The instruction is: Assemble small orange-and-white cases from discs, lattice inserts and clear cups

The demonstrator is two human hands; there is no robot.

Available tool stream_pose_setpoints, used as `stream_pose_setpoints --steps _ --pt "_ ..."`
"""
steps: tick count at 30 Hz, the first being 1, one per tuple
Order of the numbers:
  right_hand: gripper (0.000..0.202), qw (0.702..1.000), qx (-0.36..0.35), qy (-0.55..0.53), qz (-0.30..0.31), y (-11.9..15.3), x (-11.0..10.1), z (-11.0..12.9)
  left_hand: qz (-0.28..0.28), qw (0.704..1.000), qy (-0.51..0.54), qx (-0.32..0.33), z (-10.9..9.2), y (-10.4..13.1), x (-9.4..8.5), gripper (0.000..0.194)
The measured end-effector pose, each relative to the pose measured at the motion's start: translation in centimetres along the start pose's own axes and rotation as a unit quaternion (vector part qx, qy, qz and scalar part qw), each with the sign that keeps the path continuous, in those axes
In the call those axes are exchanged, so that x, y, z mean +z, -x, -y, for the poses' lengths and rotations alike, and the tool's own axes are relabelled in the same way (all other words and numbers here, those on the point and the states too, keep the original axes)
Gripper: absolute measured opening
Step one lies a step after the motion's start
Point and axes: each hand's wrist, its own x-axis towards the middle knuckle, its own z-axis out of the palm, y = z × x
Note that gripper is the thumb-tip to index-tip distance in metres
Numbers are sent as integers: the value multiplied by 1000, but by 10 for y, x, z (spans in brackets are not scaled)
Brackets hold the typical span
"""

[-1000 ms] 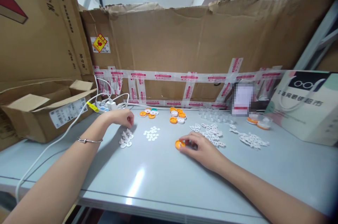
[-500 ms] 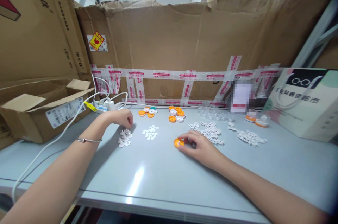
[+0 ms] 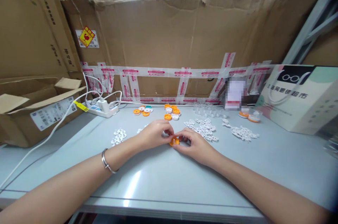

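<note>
My right hand (image 3: 196, 145) holds a round orange plastic cap (image 3: 174, 143) by its edge, low over the table. At the cap's left side is my left hand (image 3: 156, 134), its fingertips pinched together over the rim. Whatever those fingertips grip is hidden. A little white shows inside the cap. Left of my left forearm lies a pile of small white stemmed discs (image 3: 119, 136). Another group of small white pieces (image 3: 139, 130) is mostly covered by my left hand. Behind my right hand spread flat white perforated pieces (image 3: 204, 130).
Orange and white caps (image 3: 171, 111) sit farther back, with more caps (image 3: 142, 110) to their left. Clear cups (image 3: 208, 110) stand behind the perforated pieces. An open carton (image 3: 39, 111), a power strip (image 3: 105, 111) and a paper bag (image 3: 293, 101) flank the work area.
My left hand has moved right, from beside the stemmed discs to the orange cap. My right hand still holds the cap in about the same place. The view has shifted slightly.
</note>
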Motion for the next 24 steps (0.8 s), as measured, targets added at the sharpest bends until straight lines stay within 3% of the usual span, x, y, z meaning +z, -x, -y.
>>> stream_pose_setpoints --steps 3,19,24 --pt "21 1000 -8 4 1 0 -1 -1 -7 1000 -8 23 2 1 7 7" --pt "22 1000 -15 -2 -13 0 2 -5 19 987 -117 111 3 6 2 13" --pt "22 1000 -4 -3 -2 -2 2 -5 0 989 -99 107 7 9 -8 14"
